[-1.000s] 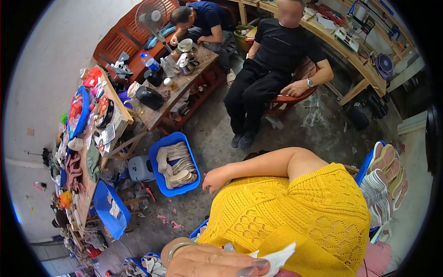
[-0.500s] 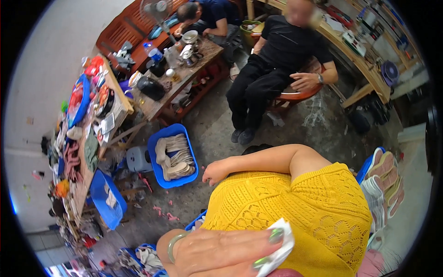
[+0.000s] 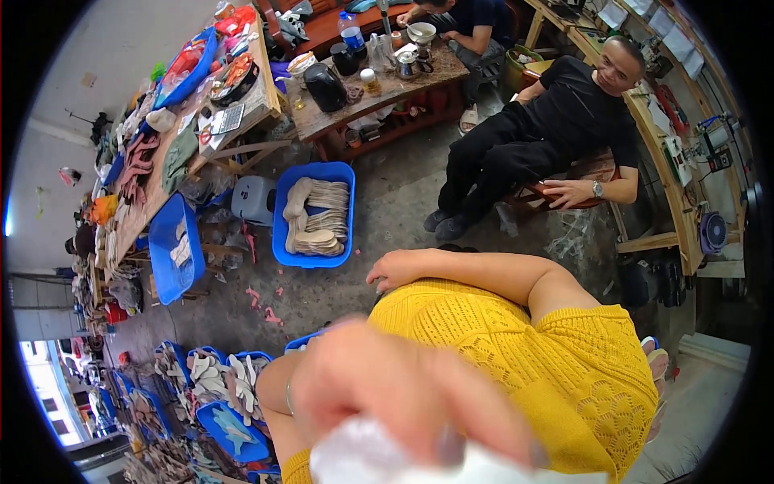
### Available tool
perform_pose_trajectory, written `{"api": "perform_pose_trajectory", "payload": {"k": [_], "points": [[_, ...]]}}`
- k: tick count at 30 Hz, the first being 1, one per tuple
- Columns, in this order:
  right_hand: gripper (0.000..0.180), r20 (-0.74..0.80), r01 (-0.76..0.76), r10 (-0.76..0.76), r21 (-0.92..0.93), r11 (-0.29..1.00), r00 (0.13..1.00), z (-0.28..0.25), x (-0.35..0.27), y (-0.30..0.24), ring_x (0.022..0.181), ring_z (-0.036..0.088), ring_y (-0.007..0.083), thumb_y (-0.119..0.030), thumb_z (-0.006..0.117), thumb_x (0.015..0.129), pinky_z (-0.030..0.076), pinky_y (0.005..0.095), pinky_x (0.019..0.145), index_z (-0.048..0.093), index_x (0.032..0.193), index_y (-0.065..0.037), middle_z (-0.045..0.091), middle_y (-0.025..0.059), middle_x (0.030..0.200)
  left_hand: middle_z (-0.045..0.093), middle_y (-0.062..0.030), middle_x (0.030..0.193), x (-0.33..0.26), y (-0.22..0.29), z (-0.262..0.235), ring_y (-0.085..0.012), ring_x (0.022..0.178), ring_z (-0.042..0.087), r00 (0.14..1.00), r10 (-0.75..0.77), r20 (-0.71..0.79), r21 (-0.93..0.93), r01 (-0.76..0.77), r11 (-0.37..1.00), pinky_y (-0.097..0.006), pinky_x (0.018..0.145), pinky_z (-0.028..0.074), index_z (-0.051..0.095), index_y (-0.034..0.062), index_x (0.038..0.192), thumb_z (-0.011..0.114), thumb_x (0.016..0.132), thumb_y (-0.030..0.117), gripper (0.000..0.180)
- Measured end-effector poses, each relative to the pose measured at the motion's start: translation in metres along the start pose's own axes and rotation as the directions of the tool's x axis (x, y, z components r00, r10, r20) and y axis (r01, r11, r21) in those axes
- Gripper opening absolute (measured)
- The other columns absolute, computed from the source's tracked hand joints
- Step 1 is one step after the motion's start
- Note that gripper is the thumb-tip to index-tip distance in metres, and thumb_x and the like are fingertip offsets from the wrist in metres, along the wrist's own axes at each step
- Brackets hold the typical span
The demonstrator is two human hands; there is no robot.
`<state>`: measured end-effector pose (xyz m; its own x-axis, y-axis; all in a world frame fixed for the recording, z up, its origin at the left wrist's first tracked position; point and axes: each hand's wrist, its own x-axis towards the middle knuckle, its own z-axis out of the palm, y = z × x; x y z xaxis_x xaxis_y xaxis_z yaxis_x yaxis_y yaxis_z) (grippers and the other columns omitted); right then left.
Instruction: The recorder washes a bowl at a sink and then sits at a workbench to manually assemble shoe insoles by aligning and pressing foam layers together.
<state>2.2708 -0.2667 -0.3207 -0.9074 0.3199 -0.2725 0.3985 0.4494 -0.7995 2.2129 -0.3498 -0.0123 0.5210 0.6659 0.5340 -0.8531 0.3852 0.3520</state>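
Risen closer and blurred since the earlier frame: left hand pinching white tissue at bottom edge | right hand rests loosely curled on yellow-clad hip | step: likely wiping; next needs steady grip.

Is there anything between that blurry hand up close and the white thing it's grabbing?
No. The hand lies right on the white tissue-like thing, fingers curled over its top. Nothing visible comes between them, though both are blurred.
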Motion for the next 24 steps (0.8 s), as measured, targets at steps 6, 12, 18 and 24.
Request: {"api": "perform_pose_trajectory", "payload": {"k": [6, 12, 18, 24], "points": [[0.041, 0.021, -0.005, 0.005, 0.023, 1.000, 1.000, 0.001, -0.001, -0.005, 0.101, 0.058, 0.0325, -0.025, 0.060, 0.083, 0.045, 0.0404, 0.087, 0.057, 0.120, -0.007, 0.061, 0.0150, 0.114, 0.051, -0.0452, 0.101, 0.007, -0.016, 0.036, -0.0519, 0.098, 0.056, 0.953, 0.185, -0.241, -0.125, -0.219, 0.968, -0.057, 0.081, 0.048, 0.054, -0.0035, 0.098, 0.063, 0.086, 0.020, 0.027], [0.041, 0.043, 0.014, -0.014, 0.013, 1.000, 0.999, 0.012, -0.002, -0.003, 0.102, 0.057, 0.0320, -0.024, 0.060, 0.083, 0.045, 0.0400, 0.087, 0.057, 0.120, -0.008, 0.061, 0.0145, 0.113, 0.054, -0.0382, 0.096, 0.004, -0.017, 0.036, -0.0446, 0.089, 0.059, 0.985, 0.137, -0.103, -0.185, -0.154, 0.971, -0.051, 0.075, 0.049, 0.051, -0.0049, 0.097, 0.065, 0.083, 0.012, 0.026], [0.038, 0.051, -0.024, 0.024, 0.004, 1.000, 0.998, 0.013, 0.000, -0.009, 0.099, 0.058, 0.0329, -0.023, 0.060, 0.082, 0.045, 0.0404, 0.085, 0.058, 0.118, -0.010, 0.061, 0.0161, 0.109, 0.058, -0.0299, 0.090, 0.005, -0.009, 0.016, -0.0357, 0.078, 0.063, 0.992, 0.115, 0.047, -0.255, -0.099, 0.962, -0.044, 0.067, 0.051, 0.046, -0.0065, 0.097, 0.067, 0.080, 0.003, 0.029], [0.038, 0.008, 0.000, 0.000, -0.008, 1.000, 1.000, 0.019, 0.004, -0.005, 0.097, 0.058, 0.0328, -0.024, 0.061, 0.081, 0.045, 0.0411, 0.085, 0.059, 0.116, -0.011, 0.062, 0.0151, 0.107, 0.060, -0.0270, 0.086, -0.015, -0.006, 0.006, -0.0330, 0.074, 0.064, 0.994, 0.101, 0.039, -0.272, -0.086, 0.958, -0.041, 0.062, 0.052, 0.043, -0.0065, 0.099, 0.067, 0.080, 0.000, 0.032]]}}
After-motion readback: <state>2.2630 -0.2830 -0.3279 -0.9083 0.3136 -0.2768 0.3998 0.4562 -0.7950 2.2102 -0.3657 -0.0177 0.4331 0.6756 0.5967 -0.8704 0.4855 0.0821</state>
